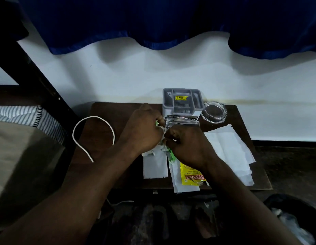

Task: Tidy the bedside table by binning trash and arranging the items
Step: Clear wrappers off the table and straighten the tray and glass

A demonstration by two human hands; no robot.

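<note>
Over the middle of the dark wooden bedside table, my left hand and my right hand are both closed on a crumpled bundle of wrappers, clear plastic with a bit of green. Under my hands lie white paper scraps and a yellow spice sachet. A grey desk organiser stands at the table's back edge, with a glass ashtray to its right. Loose white paper sheets cover the right side. A white cable loops on the left.
A bin with a black liner and some trash in it stands on the floor at the lower right. A bed with a striped pillow is on the left. Blue curtains hang over the white wall behind the table.
</note>
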